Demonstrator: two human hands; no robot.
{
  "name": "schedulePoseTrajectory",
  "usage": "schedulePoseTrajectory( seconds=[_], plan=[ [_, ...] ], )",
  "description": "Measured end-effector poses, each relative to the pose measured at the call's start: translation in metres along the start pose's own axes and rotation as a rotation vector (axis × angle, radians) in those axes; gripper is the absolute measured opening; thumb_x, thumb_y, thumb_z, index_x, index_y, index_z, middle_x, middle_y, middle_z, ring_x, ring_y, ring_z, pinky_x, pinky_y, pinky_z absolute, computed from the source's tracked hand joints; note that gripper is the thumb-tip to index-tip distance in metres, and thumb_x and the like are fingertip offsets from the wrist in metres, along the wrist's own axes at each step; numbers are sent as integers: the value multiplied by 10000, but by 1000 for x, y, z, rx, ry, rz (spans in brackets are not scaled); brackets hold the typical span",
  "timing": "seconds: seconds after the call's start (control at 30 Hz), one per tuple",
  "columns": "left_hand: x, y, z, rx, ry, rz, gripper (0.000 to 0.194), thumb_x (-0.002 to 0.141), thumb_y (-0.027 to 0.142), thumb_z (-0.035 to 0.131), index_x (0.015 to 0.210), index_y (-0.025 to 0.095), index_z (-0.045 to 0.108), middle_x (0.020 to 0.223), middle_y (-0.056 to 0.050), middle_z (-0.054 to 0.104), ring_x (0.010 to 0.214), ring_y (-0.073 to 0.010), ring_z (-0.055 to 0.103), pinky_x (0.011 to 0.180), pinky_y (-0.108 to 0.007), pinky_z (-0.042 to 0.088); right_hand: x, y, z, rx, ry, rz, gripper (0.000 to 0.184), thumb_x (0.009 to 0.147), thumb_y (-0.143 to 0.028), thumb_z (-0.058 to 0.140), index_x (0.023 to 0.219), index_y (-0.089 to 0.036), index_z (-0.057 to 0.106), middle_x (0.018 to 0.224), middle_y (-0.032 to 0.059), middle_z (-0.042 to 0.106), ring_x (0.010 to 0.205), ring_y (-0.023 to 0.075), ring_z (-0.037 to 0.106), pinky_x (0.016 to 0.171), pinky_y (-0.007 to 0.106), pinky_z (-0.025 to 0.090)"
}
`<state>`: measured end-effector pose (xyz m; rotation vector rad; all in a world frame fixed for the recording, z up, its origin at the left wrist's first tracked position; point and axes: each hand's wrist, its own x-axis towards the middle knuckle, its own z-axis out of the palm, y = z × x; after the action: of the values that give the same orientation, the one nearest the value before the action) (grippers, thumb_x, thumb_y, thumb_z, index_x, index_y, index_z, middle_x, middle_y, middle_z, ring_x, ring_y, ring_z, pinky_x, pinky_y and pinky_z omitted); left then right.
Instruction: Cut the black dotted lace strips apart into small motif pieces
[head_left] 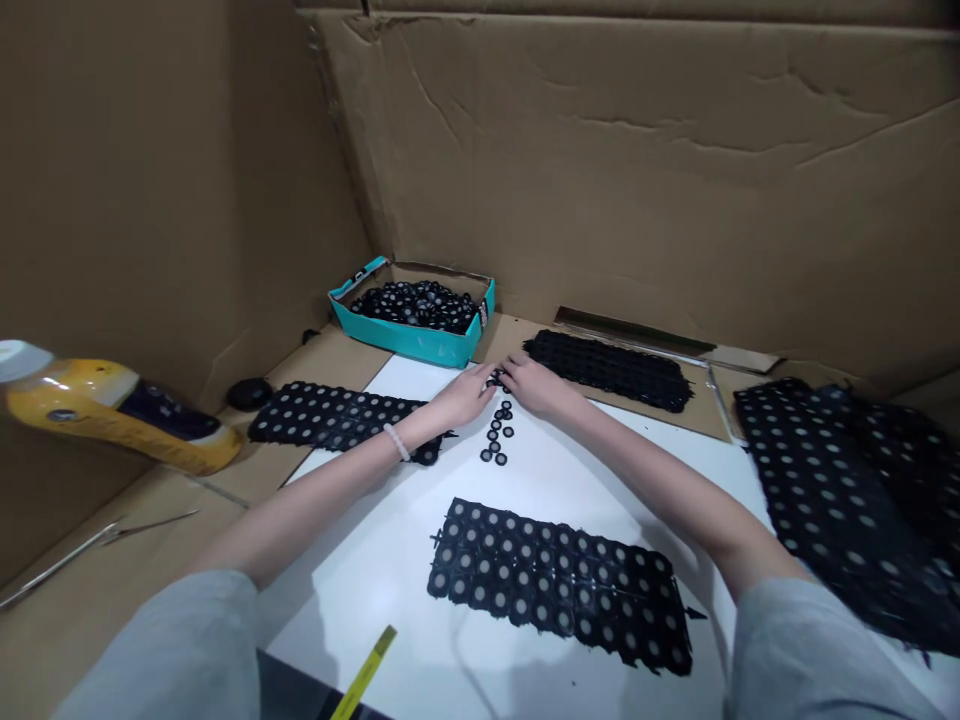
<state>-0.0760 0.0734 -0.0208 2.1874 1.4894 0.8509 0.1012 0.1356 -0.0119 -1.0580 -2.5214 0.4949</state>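
My left hand (466,393) and my right hand (531,383) meet at the far side of a white board (375,560), fingertips pinched together on small black ring parts (495,378). A short double row of loose black rings (499,432) lies just in front of the hands. A black sheet of joined rings with pale centres (559,583) lies nearer me on the board. A bead bracelet (397,441) is on my left wrist.
A teal box (412,340) full of loose black rings stands at the back. More ring sheets lie at the left (330,415), at the back (611,368) and piled at the right (847,490). A yellow bottle (112,412), metal tweezers (90,545), cardboard walls around.
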Motion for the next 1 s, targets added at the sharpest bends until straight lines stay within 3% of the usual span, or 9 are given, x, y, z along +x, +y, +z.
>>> schedulePoseTrajectory(
  seconds=[0.17,0.33,0.43,0.53,0.6,0.73,0.8,0.9,1.0],
  plan=[
    [1,-13,22,3,-67,-2,449,878,262,484,1305,139,554,1452,-161,488,1399,-271,384,1174,-436,277,-42,-5,-2,52,-62,-114,369,950,-221,411,1271,-209,592,1315,116,603,1219,225,569,1052,380,420],
    [-7,-5,17,-178,-64,38,416,892,307,489,1285,230,604,1346,-87,607,1270,-236,545,1100,-373,393,-68,12,-6,-50,73,56,422,935,-225,395,1302,-130,579,1402,173,526,1362,279,439,1139,466,345],
    [-7,2,13,-356,-92,-20,419,860,350,555,1265,275,631,1213,-49,694,1148,-222,635,1021,-334,464,-83,8,2,-25,3,75,473,920,-164,347,1346,-89,537,1451,183,473,1418,269,367,1166,461,319],
    [-10,12,9,-494,-121,-67,423,844,368,588,1255,285,640,1239,-42,681,1196,-218,606,1047,-343,442,-97,-4,4,109,-33,43,511,947,-211,310,1438,-178,449,1480,115,461,1406,223,393,1173,437,320],
    [-15,18,5,-578,-145,-89,425,850,379,589,1263,289,634,1266,-50,665,1214,-219,594,1057,-354,433,-104,-9,3,159,-8,68,551,957,-357,372,1494,-235,357,1525,90,400,1429,224,353,1181,444,301],
    [-26,25,-3,-596,-7,-142,410,837,404,617,1220,267,665,1286,-79,650,1230,-245,580,1078,-371,413,-109,-13,10,106,-65,82,1201,676,-685,673,1564,-180,42,1621,156,83,1504,312,86,1212,504,164],
    [-27,24,-7,-519,100,-143,399,853,405,592,1211,248,672,1306,-84,637,1266,-250,548,1113,-373,370,-104,-17,20,58,-96,50,1354,575,-747,702,1559,-173,-30,1623,174,13,1504,343,20,1211,533,99],
    [-23,21,-12,-414,187,-136,422,885,401,523,1250,225,642,1336,-90,615,1280,-253,531,1118,-382,357,-88,-26,32,3,-43,72,1283,618,-769,652,1559,-214,-20,1626,172,26,1500,374,9,1188,569,107],
    [-15,21,-20,-381,239,-143,459,894,396,485,1290,198,605,1354,-104,599,1281,-258,524,1104,-389,372,-72,-36,33,-62,-55,31,985,722,-755,567,1532,-337,194,1600,137,179,1467,431,88,1132,649,100]
  ],
)
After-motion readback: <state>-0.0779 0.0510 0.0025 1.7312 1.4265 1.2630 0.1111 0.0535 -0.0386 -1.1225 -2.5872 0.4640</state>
